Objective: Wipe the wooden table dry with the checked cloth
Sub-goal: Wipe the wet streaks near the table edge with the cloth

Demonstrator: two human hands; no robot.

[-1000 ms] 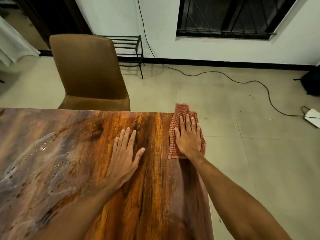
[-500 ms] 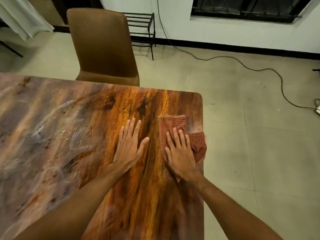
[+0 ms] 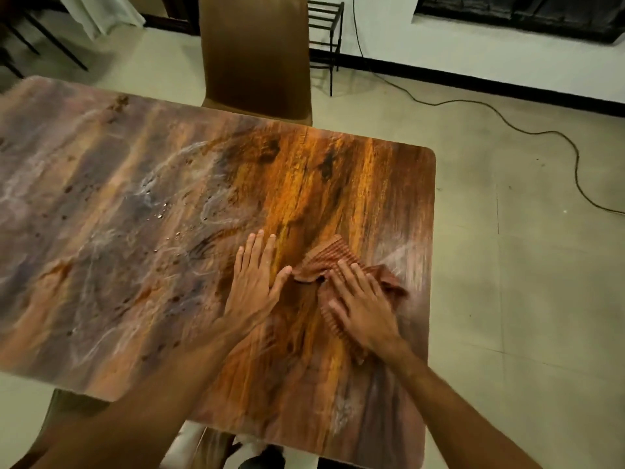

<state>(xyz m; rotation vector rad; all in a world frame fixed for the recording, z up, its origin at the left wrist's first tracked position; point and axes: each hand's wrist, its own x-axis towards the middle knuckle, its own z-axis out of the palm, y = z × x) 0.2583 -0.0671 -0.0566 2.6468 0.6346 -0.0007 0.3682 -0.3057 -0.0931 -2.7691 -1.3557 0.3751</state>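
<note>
The wooden table (image 3: 338, 170) fills most of the view, with water drops and wet streaks (image 3: 159, 211) on its left half. A red checked cloth (image 3: 333, 257) lies bunched on the table's right part. My right hand (image 3: 362, 306) presses flat on the cloth with straight fingers. My left hand (image 3: 257, 279) rests flat on the bare wood just left of the cloth, its thumb almost at the cloth's edge.
A brown chair (image 3: 255, 55) stands at the table's far edge. Behind it is a black metal rack (image 3: 324, 25) against the wall. A black cable (image 3: 507, 120) runs over the tiled floor on the right. The table's right edge (image 3: 433, 231) is close to the cloth.
My right hand has dragged the cloth from the far right edge back toward me and leftward, and the cloth has bunched up. My left hand stays flat on the wood.
</note>
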